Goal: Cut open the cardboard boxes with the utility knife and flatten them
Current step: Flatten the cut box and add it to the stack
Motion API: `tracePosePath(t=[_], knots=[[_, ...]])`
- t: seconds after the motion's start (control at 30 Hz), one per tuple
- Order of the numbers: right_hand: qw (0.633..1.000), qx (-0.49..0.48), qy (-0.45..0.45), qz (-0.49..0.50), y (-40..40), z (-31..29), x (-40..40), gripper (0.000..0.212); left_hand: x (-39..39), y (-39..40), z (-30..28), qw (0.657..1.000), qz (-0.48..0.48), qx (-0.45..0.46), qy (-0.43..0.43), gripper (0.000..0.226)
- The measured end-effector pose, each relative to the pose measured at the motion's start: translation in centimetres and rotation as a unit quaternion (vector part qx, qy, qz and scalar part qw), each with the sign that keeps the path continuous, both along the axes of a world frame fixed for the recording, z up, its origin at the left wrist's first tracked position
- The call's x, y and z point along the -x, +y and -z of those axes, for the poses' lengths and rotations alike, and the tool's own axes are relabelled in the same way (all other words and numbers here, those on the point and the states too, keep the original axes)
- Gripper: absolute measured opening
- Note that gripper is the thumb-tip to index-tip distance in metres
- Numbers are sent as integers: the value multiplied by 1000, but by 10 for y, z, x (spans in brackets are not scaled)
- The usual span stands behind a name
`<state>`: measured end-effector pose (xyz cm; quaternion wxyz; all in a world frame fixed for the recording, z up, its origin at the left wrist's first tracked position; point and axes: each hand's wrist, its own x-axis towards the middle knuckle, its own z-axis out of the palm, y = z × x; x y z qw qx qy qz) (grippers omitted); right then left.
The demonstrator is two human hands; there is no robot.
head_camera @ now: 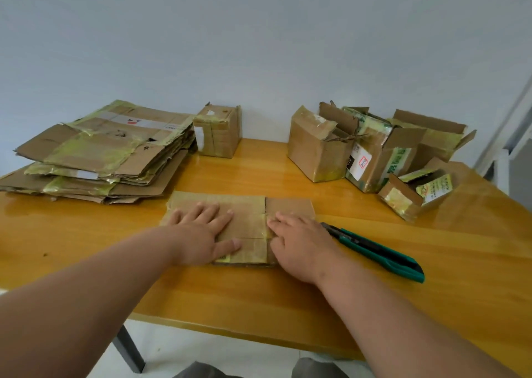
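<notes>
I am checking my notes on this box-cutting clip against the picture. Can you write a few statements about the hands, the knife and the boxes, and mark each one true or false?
1. Both hands press a flattened box on the table. True: the left hand and right hand lie flat on it.
2. The right hand holds the utility knife. False: it lies on the table, right of that hand.
3. A stack of flattened cardboard sits at the far left. True.
4. No unflattened boxes remain. False: one small box stands beside the stack and a group of boxes stands at the far right.
5. The knife's handle is red. False: it is green and black.
</notes>
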<state>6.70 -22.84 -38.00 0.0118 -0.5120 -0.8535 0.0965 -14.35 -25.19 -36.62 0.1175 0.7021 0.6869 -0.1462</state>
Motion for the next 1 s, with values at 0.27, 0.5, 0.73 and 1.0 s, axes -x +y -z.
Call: tracePosePath(t=[0.27, 0.5, 0.73, 1.0], knots=[[999, 20, -47, -20, 16, 6, 25, 64, -12, 19, 13, 999, -8, -41, 15, 77], [999, 26, -43, -10, 39, 0, 20, 69, 1, 35, 3, 998, -23, -58, 3, 74], [998, 25, -55, 0, 41, 10, 19, 70, 3, 37, 14, 998, -13, -58, 3, 76], [997, 7, -68, 44, 28, 8, 22, 72, 6, 16, 19, 995, -40, -95, -9, 85]])
